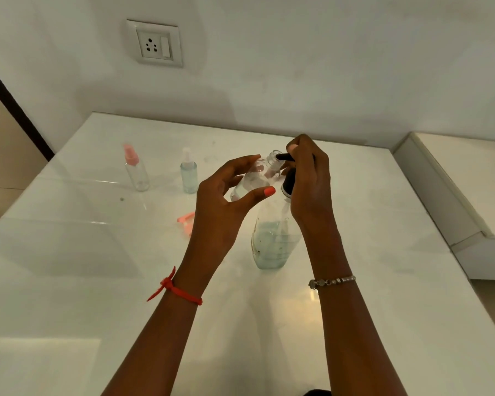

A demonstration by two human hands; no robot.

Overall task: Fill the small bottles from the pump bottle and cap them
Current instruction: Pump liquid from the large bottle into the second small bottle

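At the middle of the white table (83, 267), the pump bottle (275, 244) stands upright with pale bluish liquid in its lower part, so it needs no support beyond the right hand (309, 184), whose fingers curl over the black pump head, apparently to press it. The left hand (226, 201) holds 1 open small bottle (253, 181) in the air, thumb and fingers curled loosely round its clear body, tilted so that its mouth meets the black nozzle (283, 157); that tilt seems meant to catch the liquid straight from the spout. A loose pink cap (185, 220) lies on the table just beside the left wrist, probably kept close for closing this bottle. Farther back, well apart from the hands, stand 2 capped bottles: a pink-capped bottle (136, 172) that looks empty and a white-capped bottle (188, 175) holding bluish liquid, likely already done
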